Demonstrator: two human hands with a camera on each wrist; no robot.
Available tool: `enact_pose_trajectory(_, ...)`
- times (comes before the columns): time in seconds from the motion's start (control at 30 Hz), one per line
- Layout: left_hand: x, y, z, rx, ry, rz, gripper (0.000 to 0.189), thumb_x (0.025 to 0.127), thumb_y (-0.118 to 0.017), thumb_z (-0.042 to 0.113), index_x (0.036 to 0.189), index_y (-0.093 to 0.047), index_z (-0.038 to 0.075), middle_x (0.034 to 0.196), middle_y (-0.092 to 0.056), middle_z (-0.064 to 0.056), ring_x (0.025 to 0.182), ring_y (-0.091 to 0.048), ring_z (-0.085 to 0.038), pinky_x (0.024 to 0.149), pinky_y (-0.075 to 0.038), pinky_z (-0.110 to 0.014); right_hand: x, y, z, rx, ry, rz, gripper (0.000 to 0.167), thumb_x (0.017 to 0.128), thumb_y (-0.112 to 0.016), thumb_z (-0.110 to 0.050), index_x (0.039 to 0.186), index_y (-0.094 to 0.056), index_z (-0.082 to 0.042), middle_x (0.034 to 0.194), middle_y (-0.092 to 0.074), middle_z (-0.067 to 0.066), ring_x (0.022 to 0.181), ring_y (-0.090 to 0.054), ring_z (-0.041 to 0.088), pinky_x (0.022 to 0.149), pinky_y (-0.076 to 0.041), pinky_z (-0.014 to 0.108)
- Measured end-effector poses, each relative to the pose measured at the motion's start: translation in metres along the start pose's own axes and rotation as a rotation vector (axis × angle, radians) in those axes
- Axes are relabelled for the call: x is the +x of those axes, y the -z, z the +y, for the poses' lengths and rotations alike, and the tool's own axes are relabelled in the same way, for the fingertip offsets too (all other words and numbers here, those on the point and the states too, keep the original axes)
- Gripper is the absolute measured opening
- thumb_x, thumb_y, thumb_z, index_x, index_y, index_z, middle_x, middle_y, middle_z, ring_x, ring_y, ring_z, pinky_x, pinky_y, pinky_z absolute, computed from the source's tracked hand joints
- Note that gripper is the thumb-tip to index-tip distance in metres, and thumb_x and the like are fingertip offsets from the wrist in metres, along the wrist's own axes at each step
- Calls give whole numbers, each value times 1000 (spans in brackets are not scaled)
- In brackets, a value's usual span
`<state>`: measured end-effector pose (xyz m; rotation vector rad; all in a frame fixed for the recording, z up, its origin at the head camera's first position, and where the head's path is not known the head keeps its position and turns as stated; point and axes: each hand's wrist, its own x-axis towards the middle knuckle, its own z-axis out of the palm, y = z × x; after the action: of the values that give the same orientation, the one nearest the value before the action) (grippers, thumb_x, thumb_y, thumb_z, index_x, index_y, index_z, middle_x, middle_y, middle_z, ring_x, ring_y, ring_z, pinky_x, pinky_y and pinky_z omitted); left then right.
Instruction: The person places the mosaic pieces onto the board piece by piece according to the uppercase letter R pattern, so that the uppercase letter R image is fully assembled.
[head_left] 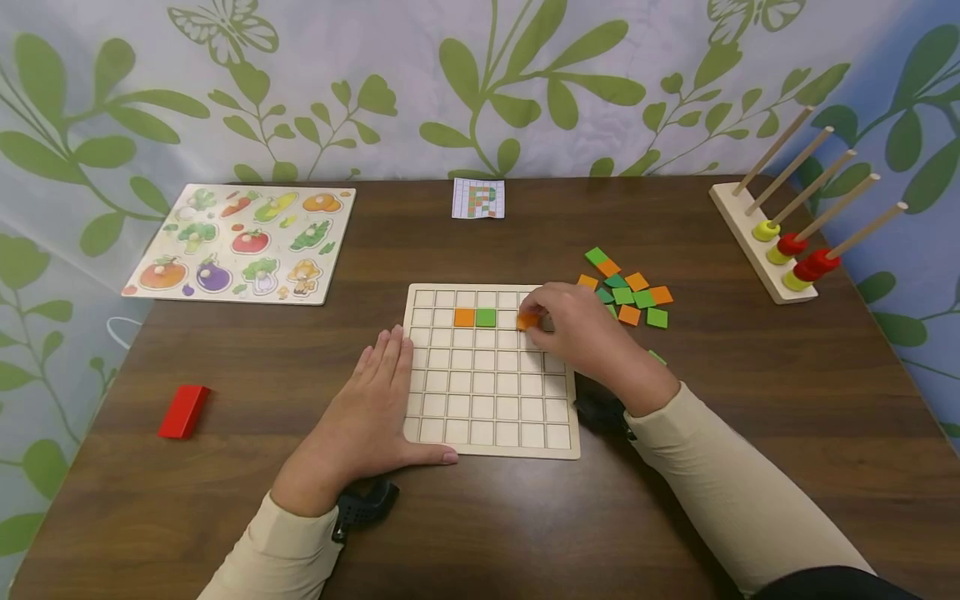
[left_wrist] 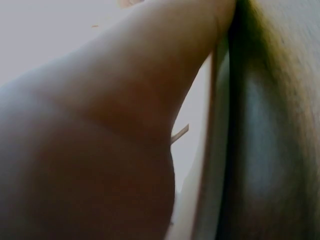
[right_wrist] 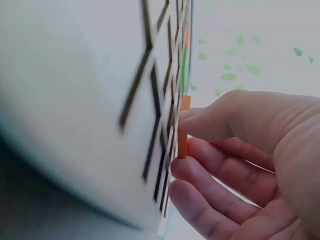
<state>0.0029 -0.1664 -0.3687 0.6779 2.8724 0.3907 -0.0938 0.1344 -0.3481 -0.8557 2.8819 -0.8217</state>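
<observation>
A pale wooden grid board [head_left: 492,452] lies in the middle of the table. In its second row from the far edge, an orange tile [head_left: 464,317] and a green tile [head_left: 486,317] sit side by side. My right hand [head_left: 585,333] pinches another orange tile [right_wrist: 183,142] between thumb and fingers, right at the cells of that same row, further right. In the right wrist view the thumb presses on the tile's face. My left hand [head_left: 372,408] rests along the board's left edge with straight fingers, its thumb [head_left: 431,454] stretched along the near edge.
Loose orange and green tiles [head_left: 623,296] lie scattered right of the board. A small pattern card [head_left: 478,198] lies at the back. Far left are a vegetable puzzle board [head_left: 281,250] and a red block [head_left: 184,412]. A peg stand [head_left: 761,242] with rings stands at the right.
</observation>
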Motion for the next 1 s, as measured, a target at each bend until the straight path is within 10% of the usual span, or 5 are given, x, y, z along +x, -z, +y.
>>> enact_pose_trajectory(1.0, 0, 1, 0, -11, 14, -15, 152, 68, -69, 93, 162, -13, -13, 170, -4, -29, 158, -5, -41, 125, -12, -53, 23, -7, -10, 138, -143, -77, 27, 87, -86, 0, 113, -79, -2, 109, -75, 6, 98, -68, 22, 88, -57, 39)
